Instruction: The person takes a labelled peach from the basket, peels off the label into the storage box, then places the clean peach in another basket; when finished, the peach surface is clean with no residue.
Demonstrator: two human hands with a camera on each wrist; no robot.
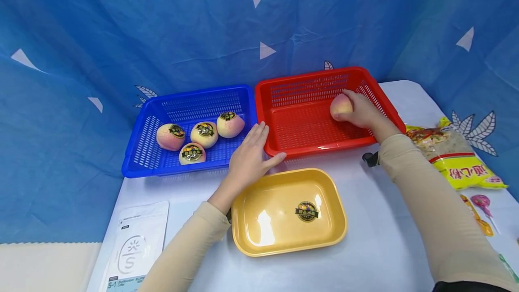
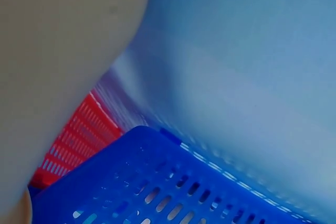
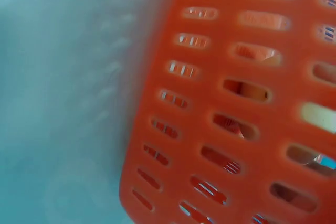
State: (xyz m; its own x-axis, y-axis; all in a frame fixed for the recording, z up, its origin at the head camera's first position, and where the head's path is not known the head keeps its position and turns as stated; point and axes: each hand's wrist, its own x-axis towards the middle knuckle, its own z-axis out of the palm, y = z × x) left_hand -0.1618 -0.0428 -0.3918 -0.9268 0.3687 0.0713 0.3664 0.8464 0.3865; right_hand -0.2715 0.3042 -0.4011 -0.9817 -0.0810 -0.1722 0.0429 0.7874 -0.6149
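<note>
My right hand (image 1: 362,111) grips a pink-and-cream peach (image 1: 339,104) inside the red basket (image 1: 316,149), near its right end. My left hand (image 1: 250,157) lies with straight fingers over the rims where the two baskets meet, its thumb stretched toward the red basket's front edge. In the blue basket (image 1: 139,148) are several more peaches (image 1: 170,137), each with a dark round label showing. The right wrist view shows only the slotted red wall (image 3: 220,103) from outside. The left wrist view shows the corner of the blue basket, with a blurred sleeve covering much of it.
A yellow tray (image 1: 239,238) stands in front of the baskets, with a dark round sticker (image 1: 307,211) on its bottom. A white pouch (image 1: 135,247) lies at the left. Toward the right are a yellow food bag (image 1: 458,159) and a pink lollipop (image 1: 481,201).
</note>
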